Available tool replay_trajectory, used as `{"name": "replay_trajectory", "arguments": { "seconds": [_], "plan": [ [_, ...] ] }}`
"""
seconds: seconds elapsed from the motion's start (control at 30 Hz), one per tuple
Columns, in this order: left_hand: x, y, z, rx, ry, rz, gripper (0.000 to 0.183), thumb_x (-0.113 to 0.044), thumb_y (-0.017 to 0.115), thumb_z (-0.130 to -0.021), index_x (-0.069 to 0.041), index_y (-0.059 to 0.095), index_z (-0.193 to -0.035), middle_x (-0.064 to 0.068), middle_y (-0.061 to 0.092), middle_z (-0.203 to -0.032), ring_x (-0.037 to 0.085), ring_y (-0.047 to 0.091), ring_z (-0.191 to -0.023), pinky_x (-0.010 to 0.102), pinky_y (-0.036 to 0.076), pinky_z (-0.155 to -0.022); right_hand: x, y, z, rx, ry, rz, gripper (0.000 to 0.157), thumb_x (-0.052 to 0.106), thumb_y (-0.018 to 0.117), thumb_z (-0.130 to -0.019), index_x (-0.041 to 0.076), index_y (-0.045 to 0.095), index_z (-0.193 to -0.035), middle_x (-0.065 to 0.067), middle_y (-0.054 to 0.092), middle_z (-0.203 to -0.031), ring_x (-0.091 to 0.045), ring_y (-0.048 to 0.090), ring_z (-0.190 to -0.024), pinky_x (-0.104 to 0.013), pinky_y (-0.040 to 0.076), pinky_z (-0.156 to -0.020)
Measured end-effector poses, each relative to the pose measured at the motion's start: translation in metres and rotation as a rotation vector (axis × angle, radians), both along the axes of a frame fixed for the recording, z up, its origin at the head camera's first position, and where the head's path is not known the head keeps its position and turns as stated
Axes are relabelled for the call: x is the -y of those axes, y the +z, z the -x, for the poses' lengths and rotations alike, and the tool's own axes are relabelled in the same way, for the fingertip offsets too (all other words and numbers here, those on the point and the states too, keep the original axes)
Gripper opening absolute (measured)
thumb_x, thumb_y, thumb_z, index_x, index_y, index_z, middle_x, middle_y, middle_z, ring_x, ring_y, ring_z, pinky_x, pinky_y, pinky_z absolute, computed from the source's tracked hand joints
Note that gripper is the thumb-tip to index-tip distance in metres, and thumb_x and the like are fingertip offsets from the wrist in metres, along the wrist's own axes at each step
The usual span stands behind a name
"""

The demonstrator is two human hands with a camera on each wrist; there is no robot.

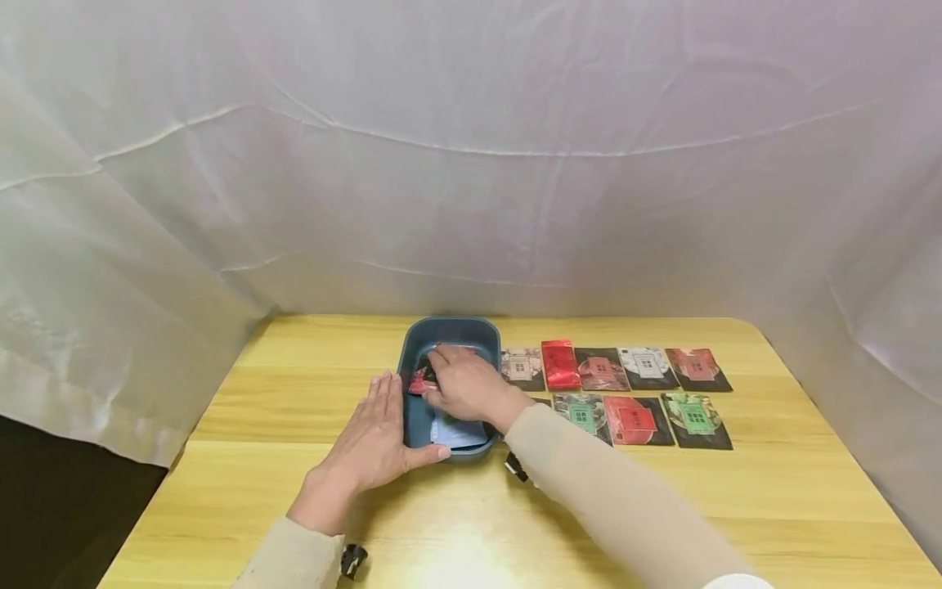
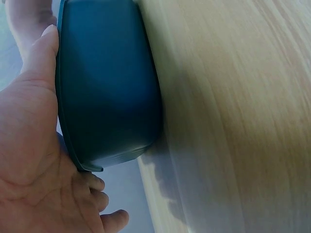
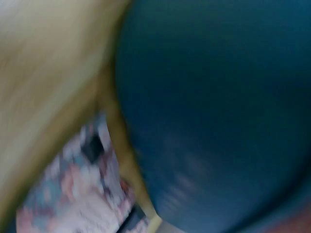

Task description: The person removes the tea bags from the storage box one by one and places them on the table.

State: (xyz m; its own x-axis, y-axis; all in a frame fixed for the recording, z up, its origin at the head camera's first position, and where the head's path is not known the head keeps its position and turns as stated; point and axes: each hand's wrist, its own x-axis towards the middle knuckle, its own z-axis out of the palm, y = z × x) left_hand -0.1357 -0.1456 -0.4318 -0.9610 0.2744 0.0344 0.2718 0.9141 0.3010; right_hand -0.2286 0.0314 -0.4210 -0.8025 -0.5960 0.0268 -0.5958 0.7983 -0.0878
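A dark blue-green plastic bin (image 1: 450,329) stands on the table, long side front to back. My left hand (image 1: 371,442) rests against its left side with straight fingers, the thumb over the near rim. In the left wrist view, the palm of that hand (image 2: 34,145) lies along the rim of the bin (image 2: 107,82). My right hand (image 1: 467,384) reaches inside, its thumb and fingers on a red-and-black packet (image 1: 422,379), which it partly covers. A pale blue-white packet (image 1: 458,432) lies at the near end. The right wrist view is blurred; the bin's wall (image 3: 209,107) fills much of it.
Flat packets lie in two rows right of the bin, among them a shiny red one (image 1: 561,365), a white-and-black one (image 1: 648,368) and a green-labelled one (image 1: 696,420). My right forearm (image 1: 603,483) crosses near the front row. A pale curtain (image 1: 471,204) hangs behind the wooden table (image 1: 309,393).
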Motion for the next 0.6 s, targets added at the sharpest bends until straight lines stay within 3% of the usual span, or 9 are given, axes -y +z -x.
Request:
{"name": "replay_trajectory", "arguments": {
  "seconds": [0.27,0.47,0.6],
  "plan": [
    [0.0,0.0,-0.001,0.016,0.014,-0.01,0.133,-0.088,0.05,-0.071,0.007,0.009,-0.153,0.028,0.008,-0.16,0.039,0.01,-0.15,0.053,0.02,-0.12,0.008,-0.016,0.0,0.048,-0.058,-0.125,0.081,0.061,0.043,-0.096,0.005,0.03,-0.153,-0.014,0.028,-0.16,-0.029,0.027,-0.148,-0.048,0.027,-0.12],
    [0.0,0.001,-0.001,0.032,0.016,-0.018,0.133,-0.089,0.048,-0.07,0.006,0.007,-0.154,0.027,0.008,-0.161,0.038,0.009,-0.15,0.053,0.019,-0.121,0.008,-0.019,-0.001,0.091,-0.069,-0.188,0.075,0.059,0.035,-0.099,0.008,0.03,-0.154,-0.01,0.027,-0.161,-0.026,0.022,-0.15,-0.052,0.023,-0.12],
    [0.0,0.001,-0.001,0.038,0.018,-0.022,0.134,-0.09,0.048,-0.07,0.006,0.007,-0.154,0.026,0.007,-0.161,0.038,0.009,-0.151,0.053,0.019,-0.121,0.007,-0.017,-0.001,0.069,-0.052,-0.162,0.069,0.052,0.037,-0.101,0.007,0.033,-0.152,-0.012,0.028,-0.16,-0.027,0.025,-0.149,-0.049,0.025,-0.12]
  ]
}}
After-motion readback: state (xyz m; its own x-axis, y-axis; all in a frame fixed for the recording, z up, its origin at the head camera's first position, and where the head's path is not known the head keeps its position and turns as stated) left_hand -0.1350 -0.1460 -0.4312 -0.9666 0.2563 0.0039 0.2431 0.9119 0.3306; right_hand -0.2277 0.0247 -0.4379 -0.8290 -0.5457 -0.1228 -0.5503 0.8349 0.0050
